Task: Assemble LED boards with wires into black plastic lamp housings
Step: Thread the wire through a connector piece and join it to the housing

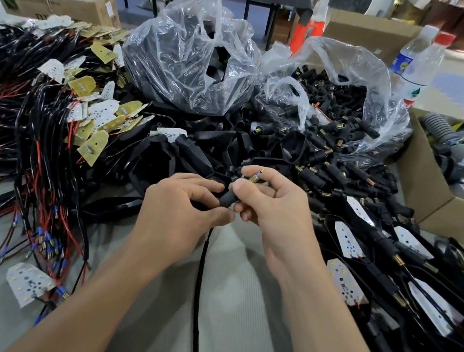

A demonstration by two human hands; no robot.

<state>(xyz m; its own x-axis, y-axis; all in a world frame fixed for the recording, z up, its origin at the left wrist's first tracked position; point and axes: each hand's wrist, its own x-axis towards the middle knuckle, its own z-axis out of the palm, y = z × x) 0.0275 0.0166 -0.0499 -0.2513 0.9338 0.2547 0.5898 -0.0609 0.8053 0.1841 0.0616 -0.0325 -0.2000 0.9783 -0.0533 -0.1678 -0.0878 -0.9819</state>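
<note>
- On the far left of the table lies a tangled heap of black and red wires (11,117), their blue-sleeved ends fanned toward the near edge.
- Beside it, yellow and white LED boards (95,125) are piled over the wires; one loose white board (26,281) lies nearer.
- Behind the centre stands a clear bag of black housings (192,61), with more housings spilled in front of it.
- The left hand (179,207) pinches a small black stem piece (227,200) between thumb and forefinger.
- A black cable (201,275) hangs from that piece toward the person.
- The right hand (273,211), touching the left, grips the same piece; a brass-tipped wire end (254,178) pokes out above its thumb.
- Farther back, a second bag (338,101) holds black stems with brass ends.
- To the right lie assembled lamps (363,243), white boards seated in black housings.
- A cardboard box (428,196) sits at the far right.
</note>
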